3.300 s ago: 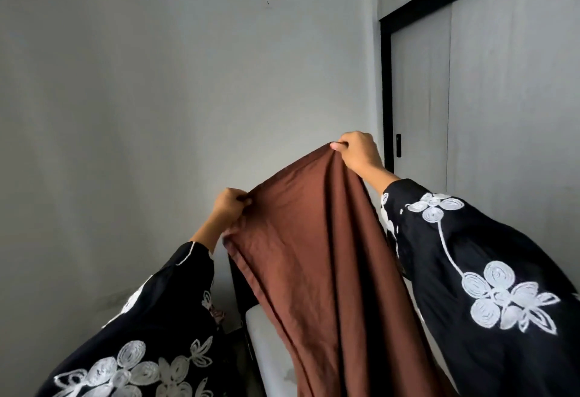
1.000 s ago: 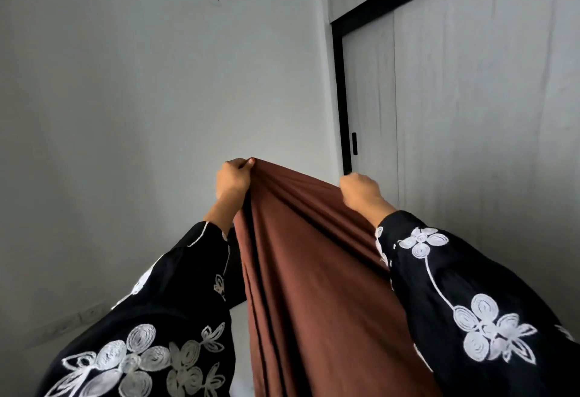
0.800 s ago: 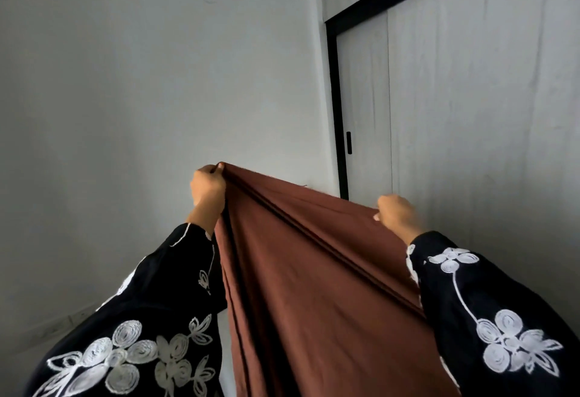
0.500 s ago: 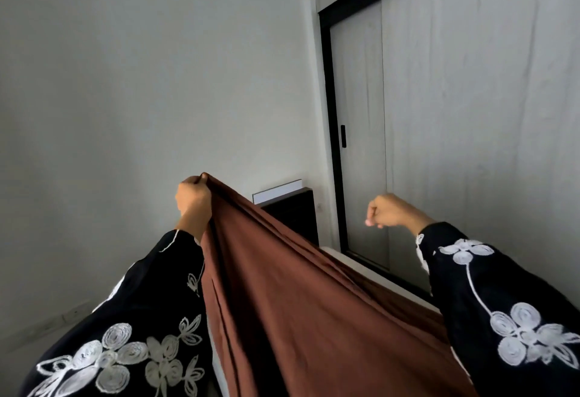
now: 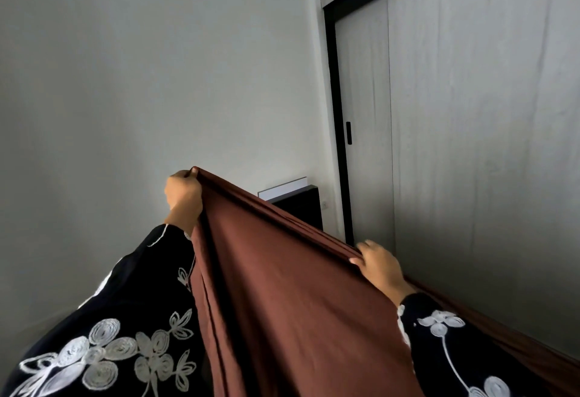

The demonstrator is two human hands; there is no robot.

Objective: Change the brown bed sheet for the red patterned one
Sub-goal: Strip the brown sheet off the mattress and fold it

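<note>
Brown plain-fabric bed sheet (image 5: 282, 296) is hanging lifted in front of the person, its bunched top edge sloping down to the right. The left hand (image 5: 183, 197) is gripping the high end in a fist. The right hand (image 5: 381, 266) is curling round the lower end, in front of the pale sliding wardrobe door (image 5: 470, 145).

The sheet (image 5: 282, 302) is a plain reddish brown, and its folds show as darker brown lines. The left sleeve (image 5: 131, 318) and the right sleeve (image 5: 455, 349) are black, each stitched with white flowers: spiral rounds, looped petals and thin white stems. The wall (image 5: 157, 83) is a flat pale grey-white. The wardrobe door (image 5: 470, 145) is light grey with faint vertical streaks; its frame (image 5: 334, 114) is black, as is the small handle (image 5: 348, 133). The headboard (image 5: 301, 208) is black — a white strip (image 5: 282, 189) runs along its top.
</note>
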